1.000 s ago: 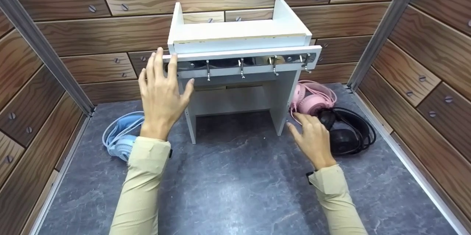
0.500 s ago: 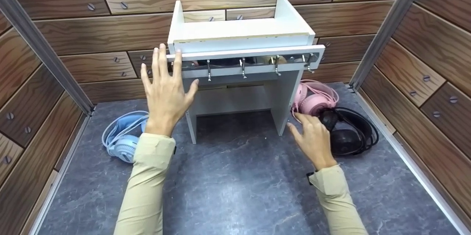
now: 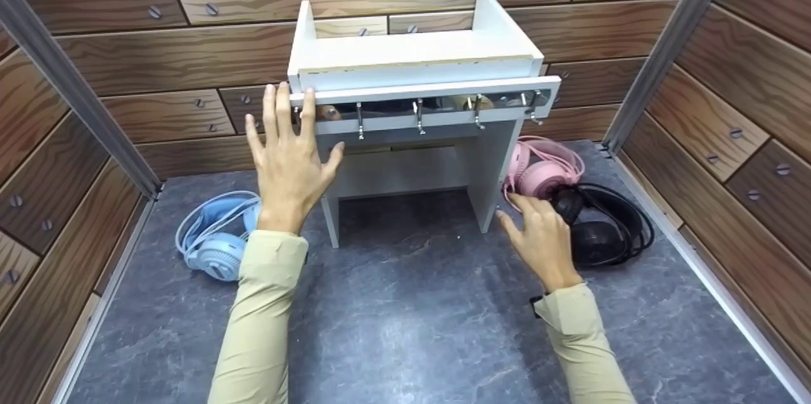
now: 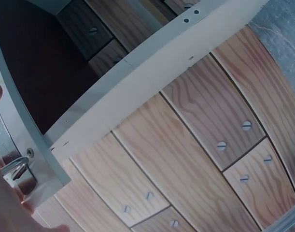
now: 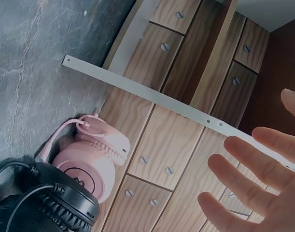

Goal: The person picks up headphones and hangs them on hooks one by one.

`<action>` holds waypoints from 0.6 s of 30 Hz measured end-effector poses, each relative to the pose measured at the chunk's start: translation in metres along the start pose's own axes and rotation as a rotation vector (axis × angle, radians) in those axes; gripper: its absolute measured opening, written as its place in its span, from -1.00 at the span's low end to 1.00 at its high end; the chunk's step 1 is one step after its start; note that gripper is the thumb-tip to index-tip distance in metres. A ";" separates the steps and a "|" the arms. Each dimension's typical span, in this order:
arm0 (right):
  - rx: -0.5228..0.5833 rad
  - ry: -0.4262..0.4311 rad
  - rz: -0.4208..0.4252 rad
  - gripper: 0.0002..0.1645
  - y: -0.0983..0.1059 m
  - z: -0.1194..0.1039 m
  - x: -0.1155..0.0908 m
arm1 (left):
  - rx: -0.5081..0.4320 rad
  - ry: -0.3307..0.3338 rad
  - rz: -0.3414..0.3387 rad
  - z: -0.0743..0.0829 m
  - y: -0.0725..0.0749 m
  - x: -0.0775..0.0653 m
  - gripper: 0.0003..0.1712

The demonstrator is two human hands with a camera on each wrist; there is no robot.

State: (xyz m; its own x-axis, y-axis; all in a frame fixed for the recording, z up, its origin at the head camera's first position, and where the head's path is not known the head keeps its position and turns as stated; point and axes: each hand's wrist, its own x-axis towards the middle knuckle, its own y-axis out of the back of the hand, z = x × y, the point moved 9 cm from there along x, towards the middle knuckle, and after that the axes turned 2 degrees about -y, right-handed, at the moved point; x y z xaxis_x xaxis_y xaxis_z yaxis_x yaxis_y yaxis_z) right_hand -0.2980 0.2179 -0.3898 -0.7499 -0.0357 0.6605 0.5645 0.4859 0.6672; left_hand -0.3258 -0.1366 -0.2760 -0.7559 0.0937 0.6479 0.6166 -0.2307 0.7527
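Observation:
My left hand [image 3: 290,166] is spread at the left end of a white hook rail [image 3: 393,95], its fingertips at the upper edge. Metal hooks [image 3: 419,116] hang along the rail's mirrored strip, fixed across the front of a white shelf stand [image 3: 418,49]. In the left wrist view, fingers [image 4: 9,205] overlap the rail's end beside a hook. My right hand [image 3: 538,236], fingers loosely bent and holding nothing, hovers by the stand's right leg. Close to it lie pink headphones [image 3: 542,179] and black headphones [image 3: 599,242]. Blue headphones [image 3: 218,255] lie left of the stand.
A grey marbled floor [image 3: 393,321] spreads in front of the stand. Wood-patterned panels [image 3: 190,56] enclose the back and both sides, with metal corner posts [image 3: 659,49] where they meet.
My left hand has shifted slightly to the right along the rail, uncovering more of the blue headphones. The head view has turned a little; my right hand has hardly moved.

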 end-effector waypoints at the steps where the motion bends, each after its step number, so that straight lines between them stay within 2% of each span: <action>1: 0.002 -0.001 0.001 -0.61 0.000 0.000 0.000 | -0.003 0.000 0.001 0.000 0.000 0.000 0.02; 11: 0.011 -0.023 -0.001 -0.58 0.004 0.005 -0.001 | -0.025 0.024 -0.060 0.001 0.001 0.001 0.01; 18: 0.007 -0.019 0.022 -0.55 0.009 0.011 0.001 | -0.027 0.025 -0.053 0.001 0.003 0.001 0.01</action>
State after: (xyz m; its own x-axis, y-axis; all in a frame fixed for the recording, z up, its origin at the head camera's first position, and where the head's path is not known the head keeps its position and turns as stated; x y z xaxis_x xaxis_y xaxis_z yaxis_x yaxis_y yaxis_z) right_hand -0.2978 0.2315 -0.3870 -0.7440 -0.0082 0.6682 0.5784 0.4927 0.6501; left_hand -0.3240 -0.1361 -0.2729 -0.7927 0.0825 0.6040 0.5698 -0.2519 0.7822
